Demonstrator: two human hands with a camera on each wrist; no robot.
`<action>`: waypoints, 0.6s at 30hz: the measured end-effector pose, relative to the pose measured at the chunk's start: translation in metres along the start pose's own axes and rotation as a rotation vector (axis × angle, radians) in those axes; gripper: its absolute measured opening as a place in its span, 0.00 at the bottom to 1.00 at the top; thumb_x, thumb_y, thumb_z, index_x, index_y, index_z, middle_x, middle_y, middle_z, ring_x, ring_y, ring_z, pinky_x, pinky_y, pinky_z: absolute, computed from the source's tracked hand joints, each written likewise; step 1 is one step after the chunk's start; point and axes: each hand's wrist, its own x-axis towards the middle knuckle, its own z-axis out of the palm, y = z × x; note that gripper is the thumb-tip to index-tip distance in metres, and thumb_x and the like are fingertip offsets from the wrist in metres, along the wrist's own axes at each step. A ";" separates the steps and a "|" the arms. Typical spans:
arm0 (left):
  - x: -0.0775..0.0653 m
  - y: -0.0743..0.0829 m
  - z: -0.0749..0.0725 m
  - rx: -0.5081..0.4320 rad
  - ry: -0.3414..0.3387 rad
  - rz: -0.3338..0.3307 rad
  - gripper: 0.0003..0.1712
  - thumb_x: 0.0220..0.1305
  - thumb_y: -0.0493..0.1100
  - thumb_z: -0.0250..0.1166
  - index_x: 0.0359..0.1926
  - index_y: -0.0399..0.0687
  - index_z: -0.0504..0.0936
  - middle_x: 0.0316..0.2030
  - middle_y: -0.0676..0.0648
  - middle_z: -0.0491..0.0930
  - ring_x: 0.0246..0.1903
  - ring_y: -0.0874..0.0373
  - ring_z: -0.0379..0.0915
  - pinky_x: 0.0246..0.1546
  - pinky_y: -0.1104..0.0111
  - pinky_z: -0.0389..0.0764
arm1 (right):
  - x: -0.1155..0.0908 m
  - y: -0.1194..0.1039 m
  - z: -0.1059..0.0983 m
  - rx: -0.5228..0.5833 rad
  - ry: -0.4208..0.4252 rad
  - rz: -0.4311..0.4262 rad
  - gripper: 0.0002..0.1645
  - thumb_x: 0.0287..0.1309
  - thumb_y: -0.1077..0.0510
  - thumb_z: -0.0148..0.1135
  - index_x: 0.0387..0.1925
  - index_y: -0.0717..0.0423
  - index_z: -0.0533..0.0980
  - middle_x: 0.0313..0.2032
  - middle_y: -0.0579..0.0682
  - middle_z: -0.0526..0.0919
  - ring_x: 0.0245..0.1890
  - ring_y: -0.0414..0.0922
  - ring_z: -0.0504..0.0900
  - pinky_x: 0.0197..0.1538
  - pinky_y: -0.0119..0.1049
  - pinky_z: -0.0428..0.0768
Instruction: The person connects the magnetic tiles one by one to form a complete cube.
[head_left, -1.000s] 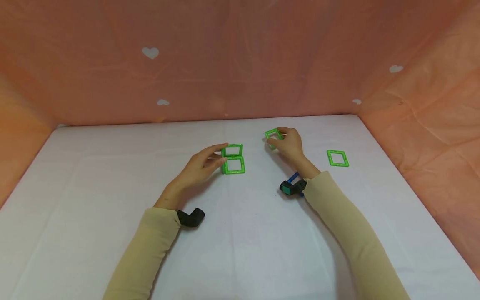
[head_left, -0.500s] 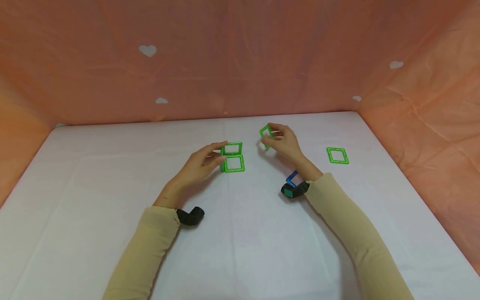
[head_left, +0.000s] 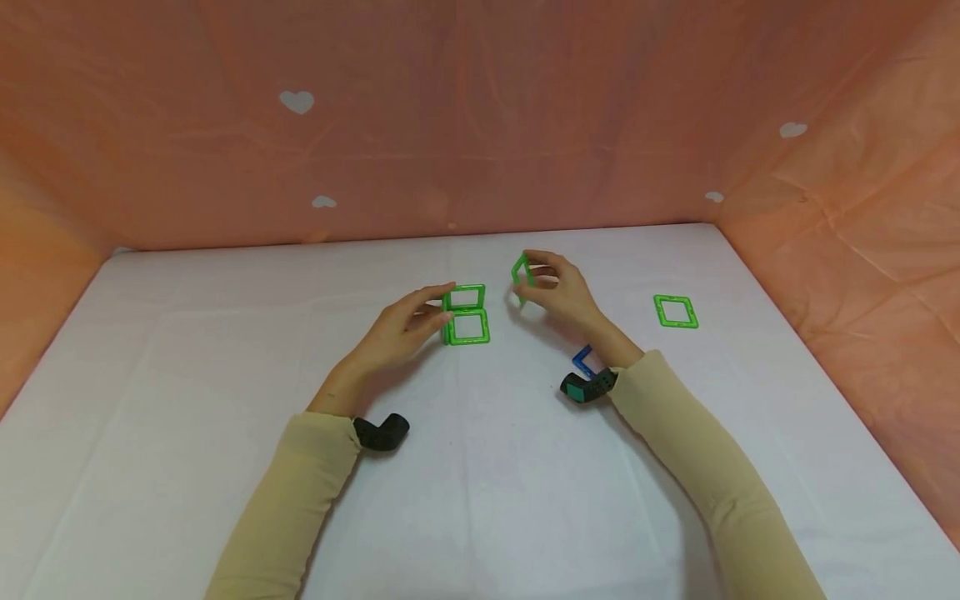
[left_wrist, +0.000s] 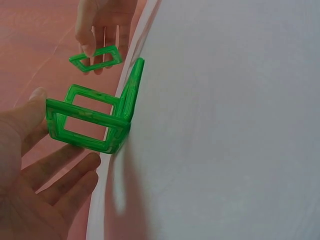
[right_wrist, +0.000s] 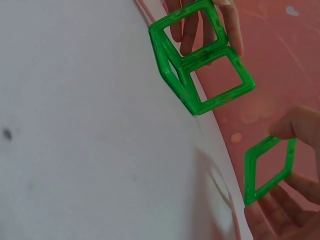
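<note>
Left of the table's middle, my left hand [head_left: 393, 337] holds several joined green square magnetic tiles [left_wrist: 90, 112] by one side, between thumb and fingers. The left wrist view shows them meeting at angles, with one panel standing up from the others. My right hand [head_left: 566, 292] pinches a single green magnetic tile [right_wrist: 251, 175] by its edges, thumb on one side and fingertips on the other. That tile is tilted above the table, a short gap to the right of the joined tiles.
Another green square tile [head_left: 678, 325] lies flat on the white table [head_left: 465, 500] at the right. A blue piece [head_left: 579, 364] lies partly hidden under the right wrist and its black camera [head_left: 588, 387]. An orange sheet [head_left: 480, 125] with hearts hangs behind.
My right hand has shifted left, nearer the joined tiles, and turned its tile more edge-on. The left hand and the joined tiles have stayed in place.
</note>
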 end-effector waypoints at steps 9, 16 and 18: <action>-0.002 0.001 -0.001 -0.029 -0.033 -0.020 0.28 0.70 0.42 0.57 0.69 0.46 0.65 0.64 0.38 0.68 0.59 0.43 0.72 0.61 0.53 0.71 | -0.004 0.000 0.002 0.082 -0.070 -0.064 0.39 0.52 0.71 0.65 0.66 0.68 0.62 0.58 0.67 0.71 0.60 0.60 0.72 0.64 0.48 0.71; -0.003 0.002 -0.001 -0.023 -0.033 -0.033 0.28 0.71 0.43 0.56 0.69 0.46 0.64 0.63 0.38 0.70 0.58 0.42 0.73 0.60 0.52 0.71 | -0.006 0.001 0.003 0.096 -0.130 -0.117 0.39 0.50 0.72 0.66 0.65 0.68 0.63 0.61 0.67 0.70 0.61 0.59 0.71 0.65 0.47 0.69; -0.003 0.001 -0.001 -0.023 -0.031 -0.034 0.28 0.71 0.43 0.56 0.69 0.46 0.65 0.63 0.38 0.69 0.58 0.42 0.73 0.60 0.52 0.71 | -0.006 0.001 0.004 0.094 -0.159 -0.124 0.40 0.50 0.72 0.66 0.65 0.69 0.62 0.61 0.66 0.70 0.61 0.58 0.71 0.65 0.48 0.69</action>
